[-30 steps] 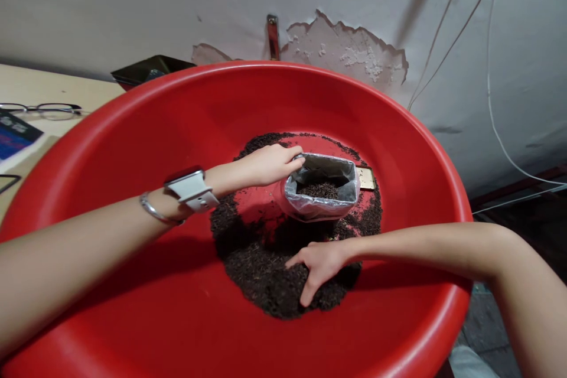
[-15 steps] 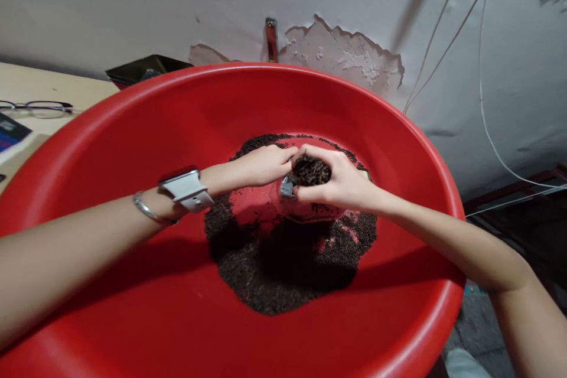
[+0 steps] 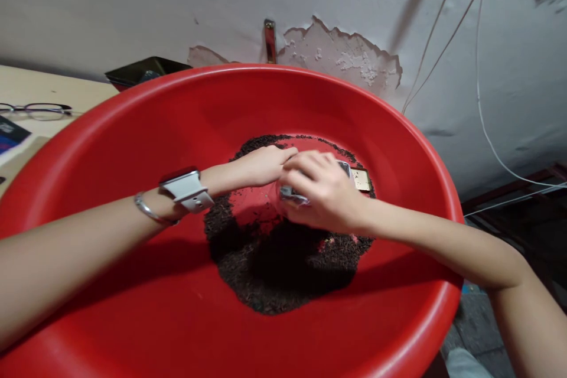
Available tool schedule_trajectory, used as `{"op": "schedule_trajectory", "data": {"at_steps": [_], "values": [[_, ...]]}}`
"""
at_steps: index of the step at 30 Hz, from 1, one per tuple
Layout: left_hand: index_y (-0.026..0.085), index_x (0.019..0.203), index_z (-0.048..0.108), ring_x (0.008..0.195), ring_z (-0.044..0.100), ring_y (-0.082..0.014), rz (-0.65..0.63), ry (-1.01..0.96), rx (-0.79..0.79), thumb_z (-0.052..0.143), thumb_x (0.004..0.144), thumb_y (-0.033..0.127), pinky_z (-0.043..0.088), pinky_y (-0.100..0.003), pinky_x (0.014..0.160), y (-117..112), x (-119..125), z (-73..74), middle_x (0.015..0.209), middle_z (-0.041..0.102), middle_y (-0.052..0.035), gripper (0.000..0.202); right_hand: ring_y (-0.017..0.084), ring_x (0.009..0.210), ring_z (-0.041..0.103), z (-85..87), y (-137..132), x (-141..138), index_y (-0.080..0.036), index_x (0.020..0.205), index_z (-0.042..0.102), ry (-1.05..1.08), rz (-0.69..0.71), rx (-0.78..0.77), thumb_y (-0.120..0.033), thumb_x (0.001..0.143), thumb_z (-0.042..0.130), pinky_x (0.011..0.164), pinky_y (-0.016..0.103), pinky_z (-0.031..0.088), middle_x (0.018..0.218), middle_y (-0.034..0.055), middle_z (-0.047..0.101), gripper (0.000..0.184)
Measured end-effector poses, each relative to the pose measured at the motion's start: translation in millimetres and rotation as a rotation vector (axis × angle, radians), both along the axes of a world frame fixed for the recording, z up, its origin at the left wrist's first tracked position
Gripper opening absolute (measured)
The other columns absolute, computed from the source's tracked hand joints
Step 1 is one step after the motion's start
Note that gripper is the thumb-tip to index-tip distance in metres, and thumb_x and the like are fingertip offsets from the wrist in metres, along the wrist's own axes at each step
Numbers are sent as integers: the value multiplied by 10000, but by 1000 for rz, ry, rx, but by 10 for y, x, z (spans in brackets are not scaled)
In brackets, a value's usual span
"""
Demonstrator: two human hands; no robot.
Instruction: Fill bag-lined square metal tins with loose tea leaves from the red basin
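My left hand [image 3: 266,164], with a watch and a bangle on the wrist, is closed, its fingertips at the rim of a clear plastic bag [image 3: 290,195]. Most of that bag is hidden behind my hands. Over its mouth is my right hand [image 3: 321,189], back up and fingers curled, a little blurred; what lies inside its fingers is out of sight. Beneath both hands, dark dried leaves like loose tea [image 3: 274,289] lie in a ring on the floor of a red basin [image 3: 186,319]. A pale, dark-edged flat object [image 3: 361,179] shows beyond my right hand.
The basin's wide rim surrounds my forearms. Eyeglasses [image 3: 44,110] and a dark blue packet [image 3: 11,133] lie on the pale table [image 3: 84,87] at left. A dark open container [image 3: 146,66] stands behind the rim. Thin cords [image 3: 481,94] hang by the peeling wall at right.
My right hand has turned over from showing a clump of dark leaves to back up over the bag. More of the pale flat object shows. My left hand has barely moved.
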State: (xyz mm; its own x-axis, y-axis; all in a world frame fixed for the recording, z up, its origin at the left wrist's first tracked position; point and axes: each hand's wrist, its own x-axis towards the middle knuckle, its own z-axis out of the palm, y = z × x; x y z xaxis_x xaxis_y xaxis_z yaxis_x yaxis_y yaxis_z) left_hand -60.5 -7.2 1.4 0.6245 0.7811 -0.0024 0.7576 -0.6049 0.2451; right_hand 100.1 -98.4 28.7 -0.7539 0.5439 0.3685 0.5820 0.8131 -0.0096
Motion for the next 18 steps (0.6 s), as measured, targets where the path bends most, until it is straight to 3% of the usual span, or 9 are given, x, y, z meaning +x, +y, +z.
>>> {"op": "schedule_trajectory", "data": {"at_steps": [3, 5, 8, 11, 15, 18], "values": [[185, 867, 555, 644, 574, -174, 26, 12, 4, 260, 904, 408, 366, -255, 573, -41, 18, 54, 809, 661, -76, 371, 214, 995, 497, -281, -180, -95, -154, 1088, 557, -263, 311, -96, -277, 933, 392, 804, 347, 408, 1130, 131, 546, 258], [187, 869, 544, 645, 568, -169, 32, 16, 7, 258, 905, 398, 365, -249, 575, -70, 33, 93, 803, 653, -68, 357, 261, 1116, 479, -531, -249, -92, -152, 1253, 499, -410, 398, -239, -379, 918, 451, 845, 366, 433, 1312, 168, 452, 407], [185, 877, 538, 649, 569, -172, 44, 46, -2, 254, 905, 383, 366, -251, 585, -91, 52, 125, 793, 650, -67, 348, 373, 1318, 345, -880, -236, 9, -163, 1468, 260, -561, 214, -615, -533, 857, 517, 965, 456, 408, 1502, 223, 211, 759], [188, 853, 526, 605, 545, -170, 46, 48, -11, 255, 905, 391, 347, -257, 566, -84, 53, 118, 726, 628, -57, 342, 355, 1375, 287, -1081, -173, 121, -128, 1511, 94, -540, 18, -925, -562, 844, 522, 1050, 444, 356, 1528, 245, 140, 903], [197, 806, 494, 547, 497, -153, 35, 10, -7, 280, 904, 394, 309, -259, 538, -55, 35, 75, 643, 572, -32, 307, 369, 1359, 309, -1153, -198, 139, -116, 1509, 108, -441, 10, -1045, -497, 797, 624, 1067, 466, 331, 1499, 258, 218, 958], [200, 785, 483, 529, 480, -147, 29, -3, 4, 290, 905, 387, 297, -263, 535, -35, 22, 47, 616, 551, -25, 294, 340, 1360, 307, -1174, -265, 108, -112, 1502, 147, -337, 29, -1155, -497, 731, 699, 1089, 417, 317, 1475, 227, 281, 1024]]}}
